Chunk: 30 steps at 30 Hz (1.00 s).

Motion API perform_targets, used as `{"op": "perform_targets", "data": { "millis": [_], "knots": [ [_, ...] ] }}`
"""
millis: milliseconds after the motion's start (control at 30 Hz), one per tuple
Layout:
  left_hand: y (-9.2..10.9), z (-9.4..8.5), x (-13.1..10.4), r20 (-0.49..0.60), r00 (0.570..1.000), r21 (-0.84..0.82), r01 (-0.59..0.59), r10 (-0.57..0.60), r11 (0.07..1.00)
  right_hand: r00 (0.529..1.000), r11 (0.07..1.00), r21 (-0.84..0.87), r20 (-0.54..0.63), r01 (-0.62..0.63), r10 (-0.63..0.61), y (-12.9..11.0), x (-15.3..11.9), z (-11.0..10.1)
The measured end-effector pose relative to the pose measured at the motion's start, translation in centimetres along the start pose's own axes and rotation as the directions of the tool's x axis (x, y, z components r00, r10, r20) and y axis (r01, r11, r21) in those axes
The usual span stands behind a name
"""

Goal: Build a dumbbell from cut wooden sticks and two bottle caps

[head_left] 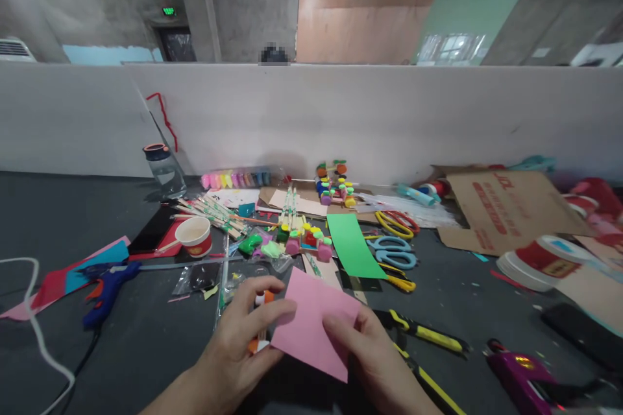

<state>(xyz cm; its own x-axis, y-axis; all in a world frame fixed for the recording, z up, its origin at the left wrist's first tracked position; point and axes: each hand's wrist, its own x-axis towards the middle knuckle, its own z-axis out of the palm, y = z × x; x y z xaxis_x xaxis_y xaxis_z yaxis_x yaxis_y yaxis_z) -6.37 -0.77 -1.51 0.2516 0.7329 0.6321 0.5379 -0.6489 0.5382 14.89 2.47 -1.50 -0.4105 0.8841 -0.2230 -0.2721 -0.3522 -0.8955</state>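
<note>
Head view: a matte black worktop [150, 331] carries brown cardboard [528, 191] with blurred red lettering [489, 207]. At front centre, the right hand [372, 353] pinches smooth, nearly square pink paper [311, 318], its lower edge slanting down rightward; the left hand [238, 331], fingers apart, touches the opposite edge, its grip unclear.

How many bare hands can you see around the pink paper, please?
2: the left hand at the left edge of the pink paper, and the right hand at its right side. Some fingers may be hidden.
</note>
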Motion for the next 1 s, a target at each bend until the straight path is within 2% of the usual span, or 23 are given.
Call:
{"op": "perform_targets", "data": {
  "millis": [67, 133, 267, 367, 533, 700, 767, 867, 933, 1000],
  "knots": [
    [-0.3, 0.3, -0.2, 0.058, 0.998, -0.133, 0.011, -0.003, 0.991, 1.0, 0.999, -0.046, -0.013, 0.002, -0.003, 0.2, 0.1, 0.0],
    [-0.6, 0.5, -0.4, 0.117, 0.992, -0.201, -0.023, 0.047, 0.979, 1.0, 0.996, -0.09, -0.025, 0.003, -0.005, 0.4, 0.4, 0.0],
    [-1.0, 0.7, -0.6, 0.133, 0.984, -0.118, -0.103, 0.118, 0.988, 1.0, 0.988, -0.157, -0.025, 0.003, -0.007, 0.8, 0.7, -0.3],
    [-1.1, 0.3, -0.5, 0.134, 0.983, -0.099, -0.11, 0.122, 0.989, 1.0, 0.979, -0.202, 0.001, -0.004, 0.004, 1.2, 0.6, -0.7],
    [-0.5, 0.1, 0.1, 0.148, 0.988, -0.151, -0.009, 0.032, 0.989, 0.999, 0.96, -0.281, -0.036, -0.015, 0.006, 1.5, 0.5, -1.0],
    [0.3, 0.1, 0.1, 0.124, 0.984, -0.217, 0.15, -0.125, 0.965, 0.999, 0.955, -0.296, -0.05, -0.009, -0.006, 1.2, 0.2, -0.5],
    [0.4, 0.0, 0.1, 0.105, 0.976, -0.255, 0.212, -0.19, 0.943, 0.995, 0.957, -0.29, -0.097, 0.01, -0.04, 1.1, -0.2, -0.4],
    [0.3, -0.1, -0.2, 0.083, 0.954, -0.285, 0.3, -0.288, 0.911, 0.973, 0.933, -0.321, -0.103, 0.163, -0.206, 1.2, -0.6, -0.8],
    [0.2, -0.1, -0.3, 0.071, 0.939, -0.303, 0.343, -0.337, 0.889, 0.945, 0.875, -0.377, 0.002, 0.305, -0.328, 1.3, -0.8, -1.2],
    [0.1, -0.1, -0.5, 0.067, 0.926, -0.326, 0.371, -0.371, 0.869, 0.907, 0.796, -0.441, 0.14, 0.415, -0.396, 1.2, -0.8, -1.6]
  ]
}}
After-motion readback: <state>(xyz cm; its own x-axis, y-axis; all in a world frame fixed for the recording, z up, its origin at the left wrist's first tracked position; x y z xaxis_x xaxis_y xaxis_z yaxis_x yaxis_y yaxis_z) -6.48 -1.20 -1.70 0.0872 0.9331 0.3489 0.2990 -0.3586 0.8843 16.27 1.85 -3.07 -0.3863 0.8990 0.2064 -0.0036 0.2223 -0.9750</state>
